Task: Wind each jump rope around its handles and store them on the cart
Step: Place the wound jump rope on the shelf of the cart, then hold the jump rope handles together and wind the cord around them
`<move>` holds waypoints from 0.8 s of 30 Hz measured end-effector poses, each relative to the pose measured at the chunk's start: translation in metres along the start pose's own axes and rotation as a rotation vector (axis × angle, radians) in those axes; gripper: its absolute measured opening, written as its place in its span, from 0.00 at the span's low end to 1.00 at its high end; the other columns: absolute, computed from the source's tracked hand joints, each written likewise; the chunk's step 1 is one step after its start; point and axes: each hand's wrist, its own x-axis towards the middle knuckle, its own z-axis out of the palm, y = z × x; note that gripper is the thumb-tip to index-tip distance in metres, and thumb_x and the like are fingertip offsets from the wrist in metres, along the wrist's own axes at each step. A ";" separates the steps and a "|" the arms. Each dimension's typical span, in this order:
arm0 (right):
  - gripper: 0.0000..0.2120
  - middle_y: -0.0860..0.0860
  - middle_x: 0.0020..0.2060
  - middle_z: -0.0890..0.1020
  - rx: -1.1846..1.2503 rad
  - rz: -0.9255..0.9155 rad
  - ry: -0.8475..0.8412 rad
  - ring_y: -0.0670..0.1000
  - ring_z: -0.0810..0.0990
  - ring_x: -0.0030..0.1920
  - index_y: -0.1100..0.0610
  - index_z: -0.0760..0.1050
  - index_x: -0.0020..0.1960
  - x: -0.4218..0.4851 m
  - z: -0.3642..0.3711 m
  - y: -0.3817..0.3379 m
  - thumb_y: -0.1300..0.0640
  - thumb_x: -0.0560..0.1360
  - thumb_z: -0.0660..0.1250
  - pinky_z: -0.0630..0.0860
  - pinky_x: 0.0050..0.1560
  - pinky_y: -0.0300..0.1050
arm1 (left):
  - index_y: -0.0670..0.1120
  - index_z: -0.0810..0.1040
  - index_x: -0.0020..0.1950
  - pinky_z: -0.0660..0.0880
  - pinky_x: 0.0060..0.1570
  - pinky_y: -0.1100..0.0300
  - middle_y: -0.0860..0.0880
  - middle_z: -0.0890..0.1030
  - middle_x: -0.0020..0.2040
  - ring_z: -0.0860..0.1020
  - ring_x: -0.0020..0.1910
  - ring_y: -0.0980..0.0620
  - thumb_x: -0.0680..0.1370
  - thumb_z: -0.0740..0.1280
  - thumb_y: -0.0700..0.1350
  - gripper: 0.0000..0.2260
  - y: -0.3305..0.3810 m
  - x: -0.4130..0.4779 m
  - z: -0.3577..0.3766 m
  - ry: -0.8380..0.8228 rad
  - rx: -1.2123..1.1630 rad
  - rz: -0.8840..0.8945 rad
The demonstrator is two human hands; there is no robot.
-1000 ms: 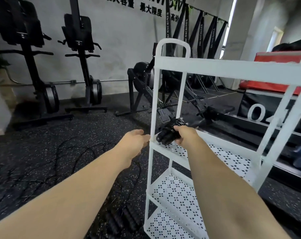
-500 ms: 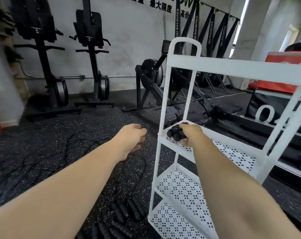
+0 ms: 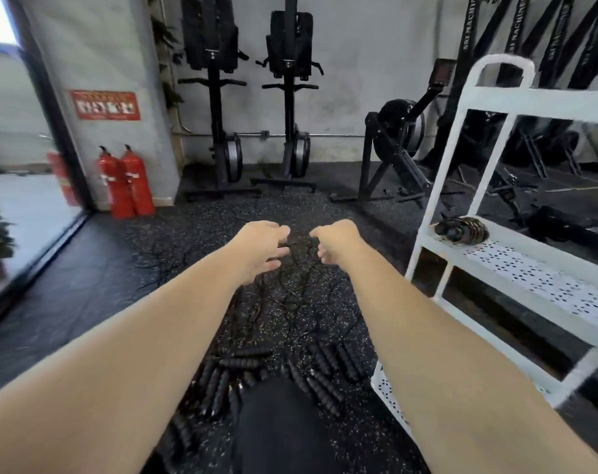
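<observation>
On the cart's middle shelf (image 3: 530,268), a wound jump rope (image 3: 462,229); on the speckled floor (image 3: 85,285), tangled ropes (image 3: 290,295) and black handles (image 3: 236,362).

We see a white cart (image 3: 547,103) with dot-patterned shelves, a black wound rope (image 3: 462,229), black ribbed handles (image 3: 325,388), black white-speckled flooring (image 3: 205,227) and red extinguishers (image 3: 128,183).

Speckled black floor (image 3: 85,275), grey wall (image 3: 352,63), red extinguishers (image 3: 126,181)
</observation>
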 end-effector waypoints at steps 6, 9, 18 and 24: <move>0.17 0.57 0.35 0.74 -0.175 0.054 -0.231 0.53 0.68 0.29 0.64 0.76 0.56 -0.007 0.121 0.025 0.52 0.74 0.70 0.66 0.31 0.44 | 0.46 0.68 0.74 0.72 0.59 0.56 0.49 0.78 0.60 0.78 0.62 0.50 0.83 0.63 0.48 0.20 -0.040 0.011 -0.089 0.151 0.086 -0.066; 0.25 0.56 0.44 0.76 -0.268 0.053 -0.286 0.55 0.72 0.39 0.63 0.74 0.62 0.003 0.164 0.037 0.45 0.75 0.68 0.71 0.35 0.45 | 0.45 0.70 0.71 0.70 0.53 0.58 0.49 0.78 0.57 0.78 0.59 0.50 0.83 0.62 0.50 0.18 -0.063 0.032 -0.124 0.186 0.109 -0.116; 0.33 0.60 0.65 0.75 -0.379 0.008 -0.402 0.61 0.74 0.63 0.64 0.68 0.70 0.099 0.266 0.048 0.40 0.77 0.63 0.72 0.63 0.54 | 0.46 0.72 0.72 0.69 0.69 0.43 0.43 0.79 0.64 0.76 0.64 0.41 0.80 0.63 0.56 0.24 -0.119 0.160 -0.193 0.233 0.181 -0.249; 0.28 0.59 0.60 0.78 -0.479 0.069 -0.466 0.58 0.77 0.57 0.63 0.73 0.63 0.168 0.335 0.098 0.39 0.77 0.61 0.71 0.53 0.48 | 0.49 0.80 0.59 0.77 0.59 0.49 0.45 0.83 0.54 0.80 0.51 0.45 0.79 0.64 0.56 0.15 -0.188 0.237 -0.228 0.279 0.173 -0.351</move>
